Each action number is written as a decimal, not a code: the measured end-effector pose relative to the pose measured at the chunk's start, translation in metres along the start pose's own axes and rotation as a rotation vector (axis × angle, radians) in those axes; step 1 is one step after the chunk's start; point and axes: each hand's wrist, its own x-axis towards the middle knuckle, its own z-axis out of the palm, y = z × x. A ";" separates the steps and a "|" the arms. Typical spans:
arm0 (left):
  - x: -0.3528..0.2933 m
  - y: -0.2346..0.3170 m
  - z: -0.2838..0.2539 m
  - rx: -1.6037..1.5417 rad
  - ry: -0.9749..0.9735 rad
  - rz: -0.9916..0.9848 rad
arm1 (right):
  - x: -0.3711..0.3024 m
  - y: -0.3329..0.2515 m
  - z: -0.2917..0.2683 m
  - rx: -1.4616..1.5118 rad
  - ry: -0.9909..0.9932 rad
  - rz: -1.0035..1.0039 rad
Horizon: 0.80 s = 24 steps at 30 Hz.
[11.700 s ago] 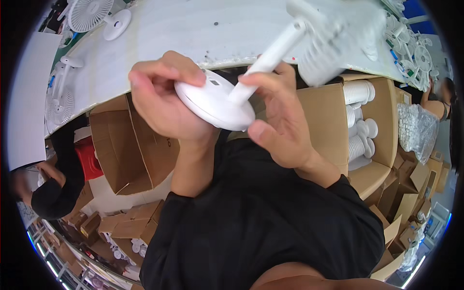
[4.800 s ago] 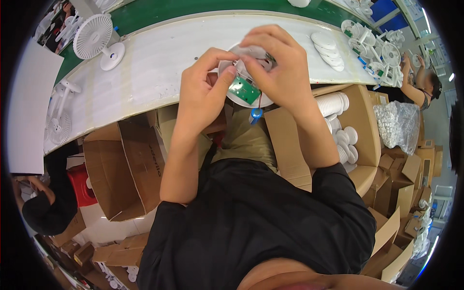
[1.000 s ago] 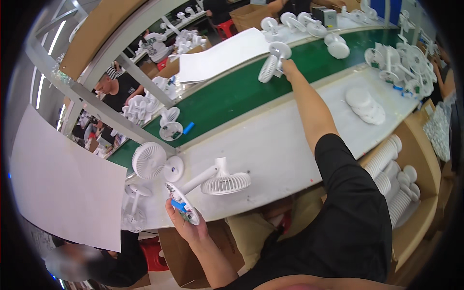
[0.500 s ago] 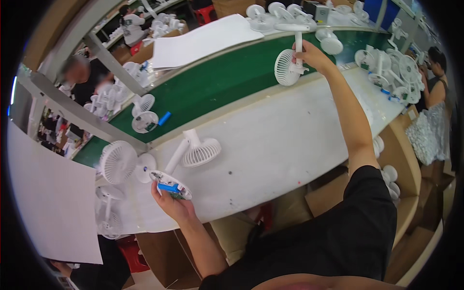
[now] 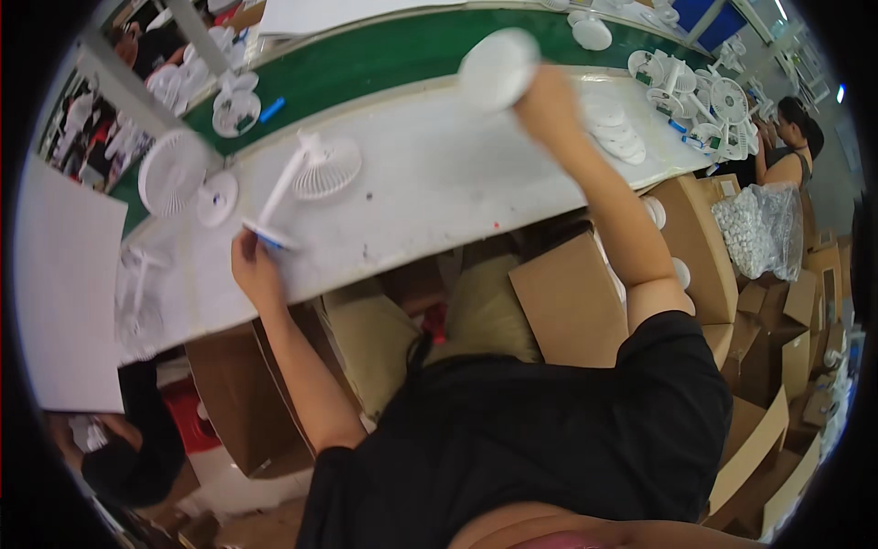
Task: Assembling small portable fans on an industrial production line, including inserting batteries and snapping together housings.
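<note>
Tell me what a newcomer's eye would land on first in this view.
Probably the blurred white disc at upper centre, held in the right hand and seen against the white bench and green strip. Next comes the white fan over the bench's left part, its base held in the left hand. The group of white fans at the bench's right end stands out too.

white bench [image 5: 439, 174]: fans [image 5: 172, 174] at left; held fan [image 5: 326, 172], cage seemingly resting; white discs [image 5: 619, 142], overlapping; piled fans [image 5: 728, 101] at right end. green belt [image 5: 366, 71] behind: blue cylinder [image 5: 272, 110].
</note>
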 end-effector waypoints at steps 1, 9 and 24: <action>0.003 0.006 0.010 0.001 -0.001 -0.020 | 0.000 -0.003 -0.001 -0.004 -0.019 -0.005; 0.014 -0.003 0.045 -0.186 0.092 0.063 | 0.051 -0.031 0.004 -0.039 -0.186 -0.153; -0.064 0.163 0.170 -0.512 -0.299 0.143 | 0.009 -0.026 0.008 -0.142 -0.403 -0.311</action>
